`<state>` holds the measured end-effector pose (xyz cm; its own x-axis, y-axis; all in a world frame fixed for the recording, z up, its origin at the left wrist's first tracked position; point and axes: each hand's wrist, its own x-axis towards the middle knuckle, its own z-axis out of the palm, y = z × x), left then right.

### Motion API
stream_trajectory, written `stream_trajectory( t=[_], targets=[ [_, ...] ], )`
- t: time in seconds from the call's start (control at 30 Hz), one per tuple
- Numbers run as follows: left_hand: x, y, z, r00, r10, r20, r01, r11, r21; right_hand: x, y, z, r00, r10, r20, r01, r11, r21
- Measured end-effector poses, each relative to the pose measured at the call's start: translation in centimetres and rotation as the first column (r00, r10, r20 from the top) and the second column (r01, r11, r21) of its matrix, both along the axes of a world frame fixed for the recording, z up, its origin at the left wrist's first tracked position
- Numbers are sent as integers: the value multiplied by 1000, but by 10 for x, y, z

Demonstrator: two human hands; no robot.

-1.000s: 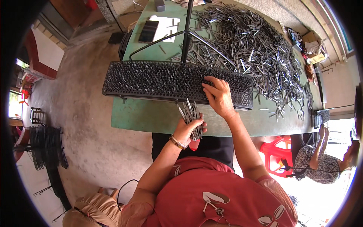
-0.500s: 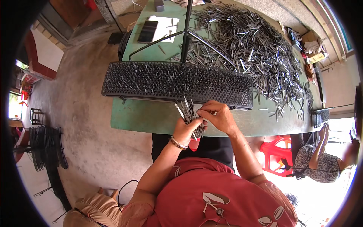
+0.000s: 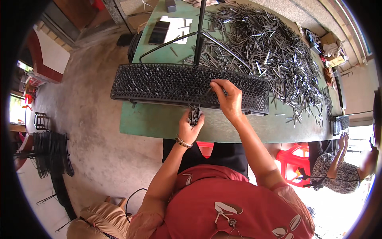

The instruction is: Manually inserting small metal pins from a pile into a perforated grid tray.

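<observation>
My left hand (image 3: 190, 128) is closed around a bundle of thin dark metal strips (image 3: 194, 114), just below the near edge of a long black perforated rack (image 3: 242, 104). Many short strips stand in the rack's holes, densely over its left and middle. Holes at its right end and along the near edge show no strips. My right hand (image 3: 230, 99) is over the rack, right of its middle, with thumb and forefinger pinched at the holes. Whatever sits between those fingertips is too small to make out.
A large heap of loose strips (image 3: 274, 51) covers the right of the green table (image 3: 159, 119). Black rods (image 3: 199, 44) rise from the rack. A phone (image 3: 159, 32) and white paper lie far left. Another person (image 3: 336, 171) works at the right, near a red stool (image 3: 292, 163).
My right hand has moved from beside the bundle up and forward onto the rack. My left hand shifted slightly left and turned the bundle more upright. The whole view shifted a little.
</observation>
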<state>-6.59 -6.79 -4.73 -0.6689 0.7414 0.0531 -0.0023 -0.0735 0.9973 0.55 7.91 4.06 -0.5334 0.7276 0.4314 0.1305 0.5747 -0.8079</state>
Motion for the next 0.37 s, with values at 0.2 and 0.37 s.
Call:
stream_trajectory(
  t=[0.2,0.37],
  targets=[
    [-7,1,-14,975,98,-200,-104,994,-20,-11,2,-12,997,34,64,-44,986,162],
    [-6,0,-12,963,87,-255,-95,995,-20,-6,2,-6,931,76,356,-209,913,350]
  ],
)
